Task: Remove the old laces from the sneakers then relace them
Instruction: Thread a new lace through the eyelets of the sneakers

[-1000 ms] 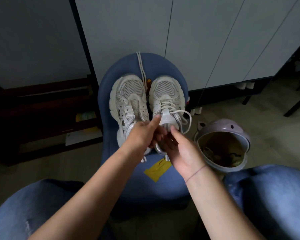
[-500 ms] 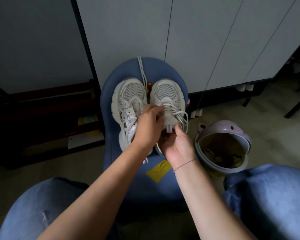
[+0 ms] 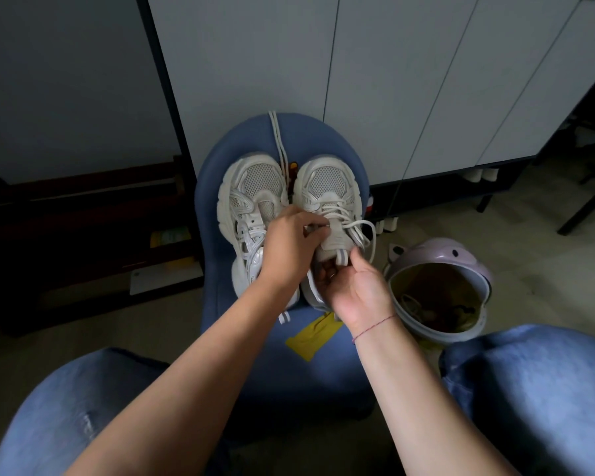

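Two sneakers packed side by side on blue stool; gap between them filled by loose lace. Far edge blocked by cabinet. Right side crowded by lilac bin. Near stool surface bare except yellow tag. Left floor open.

Both forearms are left bare; a thin red string bracelet is worn beside the right hand; blue jeans are worn.

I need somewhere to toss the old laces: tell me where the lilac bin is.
In the head view the lilac bin stands on the floor at right, beside the blue stool holding the sneakers, just past the right hand.
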A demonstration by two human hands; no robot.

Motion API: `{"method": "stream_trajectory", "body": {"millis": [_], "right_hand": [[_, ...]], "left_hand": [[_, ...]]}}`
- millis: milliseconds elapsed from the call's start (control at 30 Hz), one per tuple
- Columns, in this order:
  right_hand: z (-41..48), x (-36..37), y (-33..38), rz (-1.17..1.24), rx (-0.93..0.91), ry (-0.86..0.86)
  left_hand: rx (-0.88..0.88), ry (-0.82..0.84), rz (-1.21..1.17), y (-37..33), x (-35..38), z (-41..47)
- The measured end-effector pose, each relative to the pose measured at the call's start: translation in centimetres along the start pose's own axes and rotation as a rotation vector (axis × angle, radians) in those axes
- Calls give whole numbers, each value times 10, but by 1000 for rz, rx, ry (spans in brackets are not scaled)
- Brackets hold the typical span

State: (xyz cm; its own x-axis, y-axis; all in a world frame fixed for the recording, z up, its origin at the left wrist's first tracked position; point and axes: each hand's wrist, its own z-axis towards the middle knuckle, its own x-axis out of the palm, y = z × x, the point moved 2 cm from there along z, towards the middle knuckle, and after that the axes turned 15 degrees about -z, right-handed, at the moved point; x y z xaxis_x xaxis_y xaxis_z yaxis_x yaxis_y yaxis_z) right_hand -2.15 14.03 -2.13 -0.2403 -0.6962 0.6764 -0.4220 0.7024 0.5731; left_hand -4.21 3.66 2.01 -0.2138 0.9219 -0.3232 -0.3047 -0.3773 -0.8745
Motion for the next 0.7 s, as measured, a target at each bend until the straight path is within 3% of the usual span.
{"method": "stream_trajectory", "body": {"millis": [367,567,633,700], "right_hand": [[4,2,-1,-10,42,-23],[6,0,-1,-36,49,-43],[5,2,-3,-37,46,-38],[6,4,-4,-32,45,-28]], "left_hand": [[38,-70,88,-1,4,-3],[-154,-457,25,7,-65,17],[-225,-461,70,15,-74,15],[-155,-368,156,11,-68,13]]}}
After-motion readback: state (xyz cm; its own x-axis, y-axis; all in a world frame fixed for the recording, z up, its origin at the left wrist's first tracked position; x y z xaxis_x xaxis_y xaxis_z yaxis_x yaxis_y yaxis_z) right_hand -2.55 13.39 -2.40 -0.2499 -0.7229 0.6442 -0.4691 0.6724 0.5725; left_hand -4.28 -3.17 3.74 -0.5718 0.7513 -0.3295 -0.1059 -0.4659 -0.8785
